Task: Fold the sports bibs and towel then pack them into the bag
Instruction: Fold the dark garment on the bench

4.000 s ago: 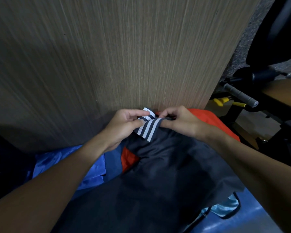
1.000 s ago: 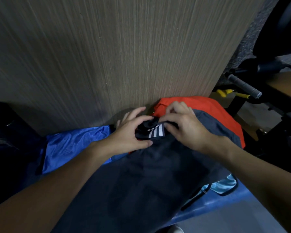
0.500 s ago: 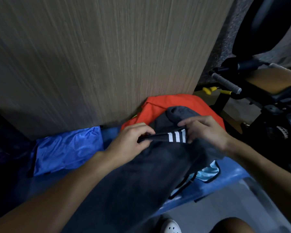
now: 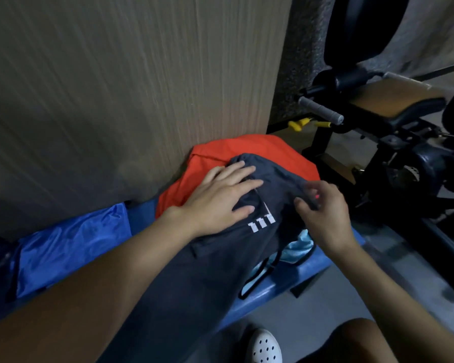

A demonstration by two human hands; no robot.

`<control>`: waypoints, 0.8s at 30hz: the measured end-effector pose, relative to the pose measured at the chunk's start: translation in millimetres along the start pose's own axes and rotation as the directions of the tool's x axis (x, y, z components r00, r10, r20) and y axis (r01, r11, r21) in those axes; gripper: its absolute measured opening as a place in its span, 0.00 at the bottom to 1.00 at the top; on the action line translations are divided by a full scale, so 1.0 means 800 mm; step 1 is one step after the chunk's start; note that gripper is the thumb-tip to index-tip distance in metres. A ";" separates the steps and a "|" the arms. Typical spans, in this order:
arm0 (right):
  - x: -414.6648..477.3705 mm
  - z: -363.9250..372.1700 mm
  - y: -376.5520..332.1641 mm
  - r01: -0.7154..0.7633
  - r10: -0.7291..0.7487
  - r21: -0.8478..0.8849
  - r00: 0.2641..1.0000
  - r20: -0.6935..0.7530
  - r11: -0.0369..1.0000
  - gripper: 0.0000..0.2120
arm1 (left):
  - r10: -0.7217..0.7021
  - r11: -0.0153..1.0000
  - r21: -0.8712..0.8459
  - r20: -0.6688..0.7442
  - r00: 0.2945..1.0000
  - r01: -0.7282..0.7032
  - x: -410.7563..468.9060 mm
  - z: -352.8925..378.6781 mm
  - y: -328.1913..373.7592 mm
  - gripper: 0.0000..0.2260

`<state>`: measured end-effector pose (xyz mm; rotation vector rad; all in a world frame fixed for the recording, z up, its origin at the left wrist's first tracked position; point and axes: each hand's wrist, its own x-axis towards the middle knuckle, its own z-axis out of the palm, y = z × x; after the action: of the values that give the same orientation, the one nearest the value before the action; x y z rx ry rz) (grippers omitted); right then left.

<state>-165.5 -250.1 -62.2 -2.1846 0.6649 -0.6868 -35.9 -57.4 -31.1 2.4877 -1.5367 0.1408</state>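
In the middle of the frame the dark grey bag [image 4: 194, 284] lies across a blue bench [image 4: 278, 286], partly covering an orange bib [image 4: 247, 150] above it. The left hand [image 4: 220, 203] rests flat on the bag, fingers spread. Right of it, the right hand [image 4: 323, 218] pinches a fold of the bag's cloth. A blue bib [image 4: 71, 247] lies lower left, and a pale blue cloth [image 4: 296, 247] peeks from under the bag.
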 end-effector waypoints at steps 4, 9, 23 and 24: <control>-0.010 -0.001 0.025 -0.248 0.244 0.048 0.967 0.077 0.968 0.20 | -0.079 0.993 0.101 0.185 0.979 0.061 0.019 0.016 -0.011 0.29; -0.005 0.007 0.034 -0.276 0.269 0.099 0.960 0.083 0.956 0.12 | -0.116 0.990 0.102 0.170 0.979 0.099 0.025 0.022 -0.013 0.29; 0.018 -0.036 0.053 -0.078 0.079 -0.015 0.996 0.034 0.997 0.11 | -0.185 0.975 0.150 0.158 0.970 0.162 0.036 0.023 -0.008 0.29; 0.017 -0.033 0.055 -0.101 0.100 0.009 0.994 0.054 0.995 0.11 | -0.173 0.976 0.154 0.132 0.976 0.152 0.037 0.022 -0.006 0.29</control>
<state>-183.4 -297.7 -77.1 -2.1352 0.7356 -0.5772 -18.6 -85.2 -43.4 2.7802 -1.4113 0.0465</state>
